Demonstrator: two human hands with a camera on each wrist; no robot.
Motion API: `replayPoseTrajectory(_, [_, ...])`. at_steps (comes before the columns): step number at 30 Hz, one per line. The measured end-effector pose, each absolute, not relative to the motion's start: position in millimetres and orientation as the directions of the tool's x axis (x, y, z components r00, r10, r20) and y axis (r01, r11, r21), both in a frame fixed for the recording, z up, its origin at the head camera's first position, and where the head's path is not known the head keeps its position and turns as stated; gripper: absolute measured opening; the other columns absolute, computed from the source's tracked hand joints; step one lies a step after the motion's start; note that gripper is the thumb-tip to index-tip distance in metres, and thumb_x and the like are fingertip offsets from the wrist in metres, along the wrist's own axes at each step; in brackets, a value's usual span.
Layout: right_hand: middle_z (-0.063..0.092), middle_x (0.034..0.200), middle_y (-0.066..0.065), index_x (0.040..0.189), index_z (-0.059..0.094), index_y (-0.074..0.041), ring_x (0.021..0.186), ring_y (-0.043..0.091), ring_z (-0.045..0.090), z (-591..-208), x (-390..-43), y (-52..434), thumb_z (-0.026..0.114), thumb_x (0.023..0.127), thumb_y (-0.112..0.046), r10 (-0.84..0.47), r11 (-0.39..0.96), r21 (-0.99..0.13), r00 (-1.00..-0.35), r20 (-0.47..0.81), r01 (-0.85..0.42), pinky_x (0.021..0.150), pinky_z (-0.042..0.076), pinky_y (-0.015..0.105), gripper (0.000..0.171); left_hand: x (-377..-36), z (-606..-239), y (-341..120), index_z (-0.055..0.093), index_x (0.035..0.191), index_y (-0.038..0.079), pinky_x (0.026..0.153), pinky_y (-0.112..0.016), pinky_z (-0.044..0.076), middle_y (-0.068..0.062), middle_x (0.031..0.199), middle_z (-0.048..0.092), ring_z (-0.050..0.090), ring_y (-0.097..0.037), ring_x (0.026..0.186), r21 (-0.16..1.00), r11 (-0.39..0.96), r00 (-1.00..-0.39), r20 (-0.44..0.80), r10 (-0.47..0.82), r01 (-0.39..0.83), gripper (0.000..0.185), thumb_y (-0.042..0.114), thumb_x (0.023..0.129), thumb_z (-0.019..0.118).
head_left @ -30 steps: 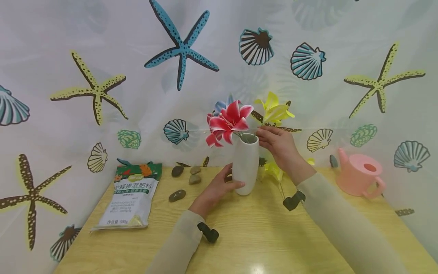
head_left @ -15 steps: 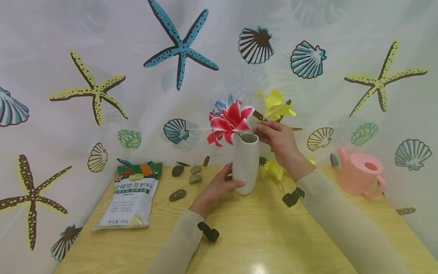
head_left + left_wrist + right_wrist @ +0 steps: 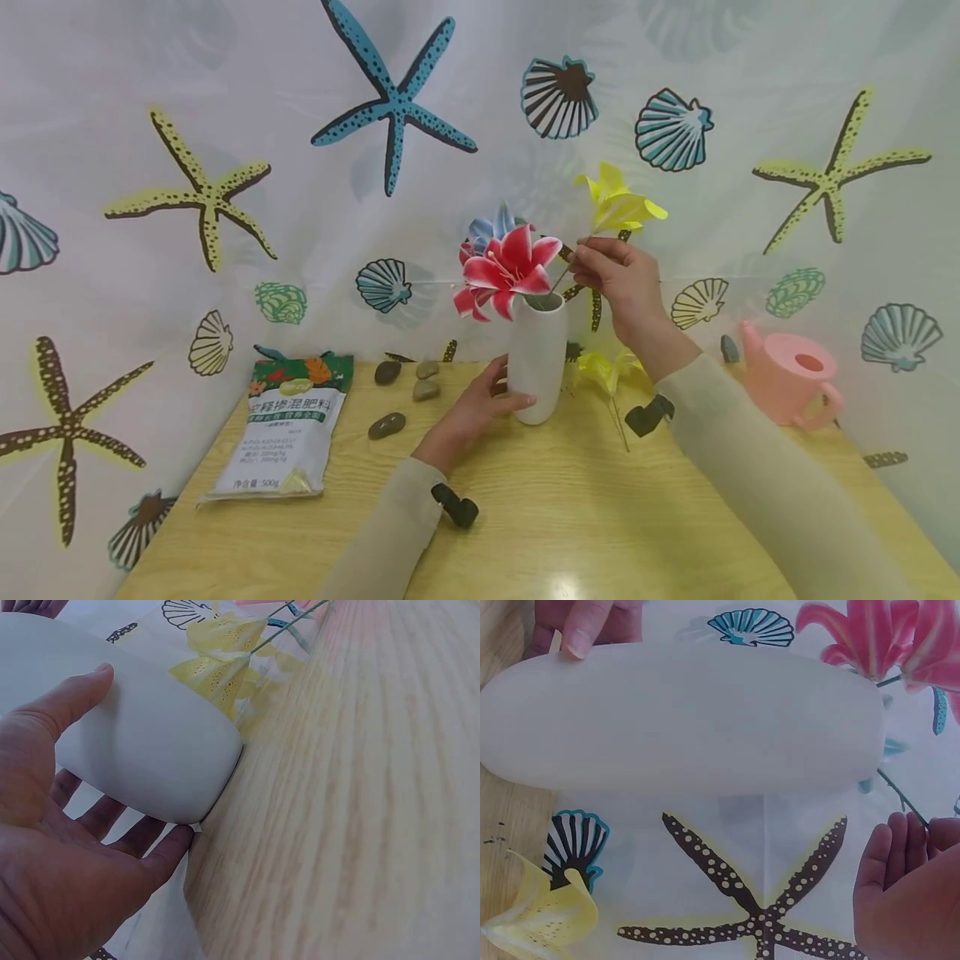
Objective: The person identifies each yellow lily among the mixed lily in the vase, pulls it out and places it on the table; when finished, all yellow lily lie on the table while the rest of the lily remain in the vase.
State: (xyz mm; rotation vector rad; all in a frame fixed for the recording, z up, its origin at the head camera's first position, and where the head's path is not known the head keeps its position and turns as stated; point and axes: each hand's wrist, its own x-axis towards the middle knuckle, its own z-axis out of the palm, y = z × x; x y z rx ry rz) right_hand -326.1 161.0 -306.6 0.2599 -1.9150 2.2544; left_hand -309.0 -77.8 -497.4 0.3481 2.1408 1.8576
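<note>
A white vase (image 3: 537,367) stands upright on the table, holding pink-red lilies (image 3: 512,265) and a blue flower (image 3: 492,225). My left hand (image 3: 480,406) grips its lower part, thumb in front and fingers round the far side. Above and right of the mouth, my right hand (image 3: 621,283) pinches the thin stem of a yellow lily (image 3: 619,200). That stem (image 3: 901,796) slants from the vase mouth up to my fingertips in the right wrist view. Its lower end is hidden inside the vase. More yellow lilies (image 3: 217,664) lie on the table to the vase's right.
A white fertilizer bag (image 3: 277,442) lies at the left of the wooden table (image 3: 495,542). Several stones (image 3: 387,426) are between it and the vase. On the right stands a pink watering can (image 3: 787,379), a dark stone (image 3: 729,349) beside it. A patterned curtain hangs behind.
My right hand has risen and shifted slightly right, lifting the yellow lily with it. More of its stem shows above the vase mouth. My left hand stays on the vase.
</note>
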Motion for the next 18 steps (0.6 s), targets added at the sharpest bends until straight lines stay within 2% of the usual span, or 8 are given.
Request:
replayPoseTrajectory(3, [0.083, 0.096, -0.005, 0.116, 0.075, -0.01, 0.09, 0.009, 0.08, -302, -326, 165, 0.074, 0.109, -0.013, 0.043, -0.191, -0.946, -0.966, 0.257, -0.26, 0.09, 0.067, 0.023, 0.008, -308, -498, -78, 0.036, 0.174, 0.033, 0.134, -0.065, 0.039, -0.006, 0.176, 0.046, 0.046, -0.039, 0.163, 0.991, 0.137, -0.93, -0.052, 0.364, -0.002, 0.091, 0.037, 0.099, 0.088])
replayPoseTrajectory(10, [0.083, 0.097, -0.003, 0.117, 0.076, -0.008, 0.09, 0.011, 0.081, -294, -315, 191, 0.076, 0.107, -0.013, 0.071, -0.26, -0.936, -0.971, 0.226, -0.237, 0.089, 0.068, 0.023, 0.011, -305, -503, -77, 0.036, 0.174, 0.034, 0.134, -0.065, 0.039, -0.004, 0.177, 0.045, 0.044, -0.039, 0.164, 0.99, 0.138, -0.921, -0.064, 0.383, -0.011, 0.093, 0.042, 0.098, 0.088])
replayPoseTrajectory(15, [0.082, 0.099, -0.002, 0.119, 0.076, -0.009, 0.092, 0.011, 0.081, -299, -307, 222, 0.073, 0.109, -0.011, 0.004, -0.237, -0.943, -0.971, 0.241, -0.235, 0.09, 0.068, 0.025, 0.011, -304, -501, -79, 0.037, 0.173, 0.034, 0.133, -0.066, 0.039, -0.004, 0.177, 0.045, 0.044, -0.039, 0.164, 0.989, 0.147, -0.93, -0.056, 0.363, -0.002, 0.091, 0.043, 0.098, 0.088])
replayPoseTrajectory(18, [0.082, 0.1, -0.003, 0.118, 0.076, -0.013, 0.093, 0.01, 0.081, -305, -305, 243, 0.072, 0.11, -0.012, -0.045, -0.168, -0.959, -0.969, 0.241, -0.23, 0.088, 0.068, 0.025, 0.01, -306, -496, -81, 0.037, 0.173, 0.034, 0.133, -0.066, 0.039, -0.004, 0.178, 0.045, 0.044, -0.039, 0.164, 0.989, 0.147, -0.932, -0.047, 0.359, 0.007, 0.091, 0.042, 0.098, 0.088])
